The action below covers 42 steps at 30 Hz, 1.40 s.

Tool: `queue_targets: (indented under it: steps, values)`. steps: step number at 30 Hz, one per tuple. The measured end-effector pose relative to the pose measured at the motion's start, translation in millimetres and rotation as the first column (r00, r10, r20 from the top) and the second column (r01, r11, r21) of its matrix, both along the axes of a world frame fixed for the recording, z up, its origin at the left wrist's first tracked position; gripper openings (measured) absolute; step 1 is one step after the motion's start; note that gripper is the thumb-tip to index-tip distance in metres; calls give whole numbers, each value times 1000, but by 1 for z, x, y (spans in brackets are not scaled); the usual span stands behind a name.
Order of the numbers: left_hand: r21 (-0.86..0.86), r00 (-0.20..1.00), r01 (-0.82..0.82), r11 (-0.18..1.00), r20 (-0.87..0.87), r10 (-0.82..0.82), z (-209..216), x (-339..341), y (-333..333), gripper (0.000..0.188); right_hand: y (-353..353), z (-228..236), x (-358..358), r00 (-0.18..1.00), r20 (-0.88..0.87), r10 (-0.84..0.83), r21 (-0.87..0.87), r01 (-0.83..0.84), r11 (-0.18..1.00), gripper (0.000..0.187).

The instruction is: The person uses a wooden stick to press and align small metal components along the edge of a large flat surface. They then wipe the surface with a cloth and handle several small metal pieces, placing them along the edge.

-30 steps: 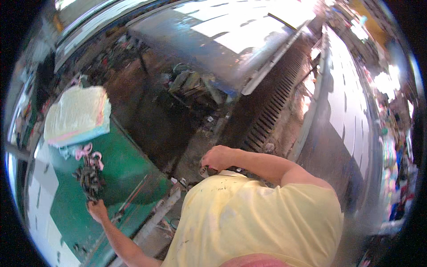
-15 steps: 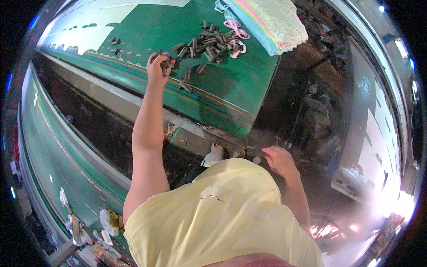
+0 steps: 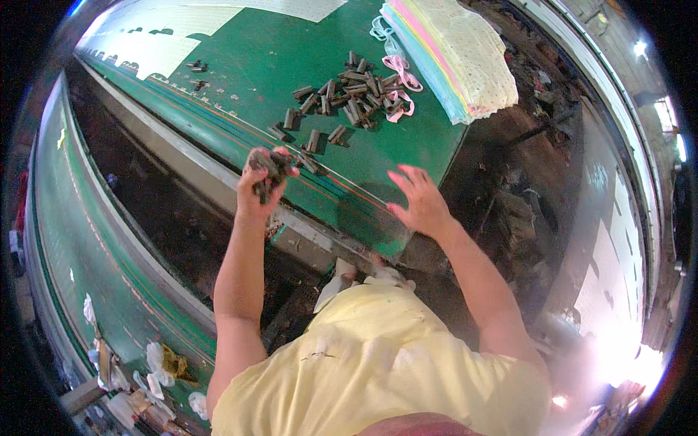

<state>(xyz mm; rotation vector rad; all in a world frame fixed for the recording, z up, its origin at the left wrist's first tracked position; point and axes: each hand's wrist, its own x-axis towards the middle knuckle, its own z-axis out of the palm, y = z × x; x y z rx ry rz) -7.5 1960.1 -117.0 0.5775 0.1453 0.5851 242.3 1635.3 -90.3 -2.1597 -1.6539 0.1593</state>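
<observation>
Presently left hand (image 3: 263, 180) clenched round handful of dark metal pieces (image 3: 267, 168), lifted at near edge of green table (image 3: 240, 58); right hand (image 3: 418, 202) released, fingers spread over table edge; gathering step seems underway; loose pile of metal pieces (image 3: 349, 94) beyond; stack of pastel cloths (image 3: 465, 54) at far corner

Pale yellow short-sleeved shirt with small dark smudges, bare forearms, no gloves, no rings or watch visible

Bright daylight — right-edge glare, fisheye-bent rim
</observation>
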Motion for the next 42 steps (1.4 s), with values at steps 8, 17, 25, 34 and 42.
queue_targets:
  steps: [8,17,25,34,42]
  values:
    - [1,997,52,999,-65,-52,39,-30,-91,45,173,-66,107,976,-14,-217,154,217,964,89]
    - [-120,995,-60,991,-91,49,21,-45,-138,41,207,-62,75,930,310,-200,-90,238,967,66]
    - [-125,995,-44,991,-99,32,13,-44,-150,42,213,-79,58,947,239,-215,81,202,976,65]
    - [-125,992,-26,992,-122,11,10,-52,-156,42,193,-96,47,995,79,59,219,-75,973,55]
    - [-148,992,-29,989,-125,10,16,-67,-155,43,204,-127,83,782,-622,-42,431,386,816,59]
